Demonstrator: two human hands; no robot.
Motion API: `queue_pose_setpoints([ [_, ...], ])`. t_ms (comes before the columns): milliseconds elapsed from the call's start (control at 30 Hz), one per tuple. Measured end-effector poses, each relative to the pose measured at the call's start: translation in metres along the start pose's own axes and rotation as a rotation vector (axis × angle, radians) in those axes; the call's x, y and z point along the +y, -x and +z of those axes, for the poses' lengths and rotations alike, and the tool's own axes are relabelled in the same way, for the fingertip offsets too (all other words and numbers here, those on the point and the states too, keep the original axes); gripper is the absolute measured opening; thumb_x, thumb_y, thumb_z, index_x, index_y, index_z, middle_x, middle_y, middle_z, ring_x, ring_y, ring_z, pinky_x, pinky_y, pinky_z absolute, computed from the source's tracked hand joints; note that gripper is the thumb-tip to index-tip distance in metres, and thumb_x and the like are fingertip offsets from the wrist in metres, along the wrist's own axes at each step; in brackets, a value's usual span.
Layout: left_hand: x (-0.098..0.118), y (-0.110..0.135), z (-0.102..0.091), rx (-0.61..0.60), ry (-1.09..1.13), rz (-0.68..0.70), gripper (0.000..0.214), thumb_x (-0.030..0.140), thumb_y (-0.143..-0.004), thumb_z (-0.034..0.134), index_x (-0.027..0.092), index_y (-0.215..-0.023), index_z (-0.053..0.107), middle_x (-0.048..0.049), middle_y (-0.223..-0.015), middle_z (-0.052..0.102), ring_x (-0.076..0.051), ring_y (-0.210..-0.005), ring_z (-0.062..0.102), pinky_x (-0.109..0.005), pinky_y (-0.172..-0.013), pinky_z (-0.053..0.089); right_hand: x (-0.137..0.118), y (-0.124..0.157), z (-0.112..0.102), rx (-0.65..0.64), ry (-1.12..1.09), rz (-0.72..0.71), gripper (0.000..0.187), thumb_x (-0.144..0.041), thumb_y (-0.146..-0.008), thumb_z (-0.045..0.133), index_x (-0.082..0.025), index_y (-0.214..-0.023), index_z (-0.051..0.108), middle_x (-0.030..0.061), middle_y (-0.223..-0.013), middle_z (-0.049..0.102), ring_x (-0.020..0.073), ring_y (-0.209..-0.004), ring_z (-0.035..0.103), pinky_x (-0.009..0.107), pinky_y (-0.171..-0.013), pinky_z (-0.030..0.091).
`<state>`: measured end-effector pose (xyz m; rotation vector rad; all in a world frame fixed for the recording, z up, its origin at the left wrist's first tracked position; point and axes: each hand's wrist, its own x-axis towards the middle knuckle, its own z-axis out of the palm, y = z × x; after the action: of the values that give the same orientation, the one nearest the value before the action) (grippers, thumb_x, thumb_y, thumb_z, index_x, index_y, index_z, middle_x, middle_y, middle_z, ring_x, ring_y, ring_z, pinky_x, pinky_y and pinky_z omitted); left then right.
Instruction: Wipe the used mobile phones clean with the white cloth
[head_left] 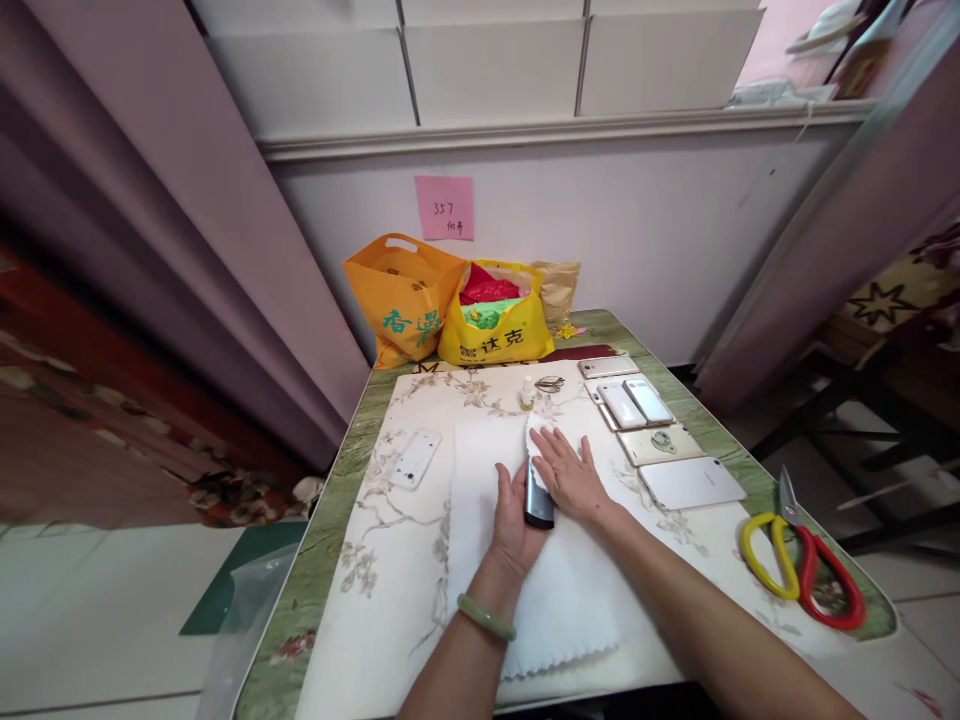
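Note:
My left hand (514, 520) grips a dark phone (538, 500) from its left side, holding it on edge over a large white cloth (480, 470) spread on the table. My right hand (568, 472) lies flat with fingers stretched out, pressing a small white wipe (541, 440) against the phone's upper end. A green bangle (486, 617) is on my left wrist.
A white phone (414, 458) lies at the left. Several phones (637, 402) and a white tablet (691, 483) line the right side. Yellow-and-red scissors (799, 560) lie near the right edge. A small bottle (528, 394) and two shopping bags (450, 305) stand at the back.

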<state>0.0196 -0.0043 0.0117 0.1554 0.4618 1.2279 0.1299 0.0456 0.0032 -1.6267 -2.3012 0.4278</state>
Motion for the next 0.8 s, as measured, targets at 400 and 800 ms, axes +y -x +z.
queue_pose_setpoints([
  [400,0.001,0.006,-0.002,0.059,-0.160,0.049,0.050,0.026,-0.080,0.068,0.023,-0.128,0.055,-0.0107,-0.120,0.065,-0.020,-0.100,0.064,-0.032,-0.084,0.050,0.027,-0.001,-0.038,0.335,-0.660,0.460,0.064,-0.071,-0.087,0.031,-0.017,-0.069,0.060,0.0034,-0.062,0.061,0.0213,-0.064,0.056,0.033,-0.063,0.044],
  [800,-0.011,0.004,-0.002,0.064,-0.451,0.180,0.035,0.014,-0.060,0.077,0.015,-0.094,0.069,0.0032,-0.064,0.058,-0.009,-0.059,0.051,-0.025,-0.065,0.040,-0.016,0.016,-0.042,-0.116,-1.077,0.153,0.047,-0.060,-0.086,0.046,-0.018,-0.076,0.065,0.0017,-0.064,0.063,0.0135,-0.045,0.052,0.025,-0.042,0.042],
])
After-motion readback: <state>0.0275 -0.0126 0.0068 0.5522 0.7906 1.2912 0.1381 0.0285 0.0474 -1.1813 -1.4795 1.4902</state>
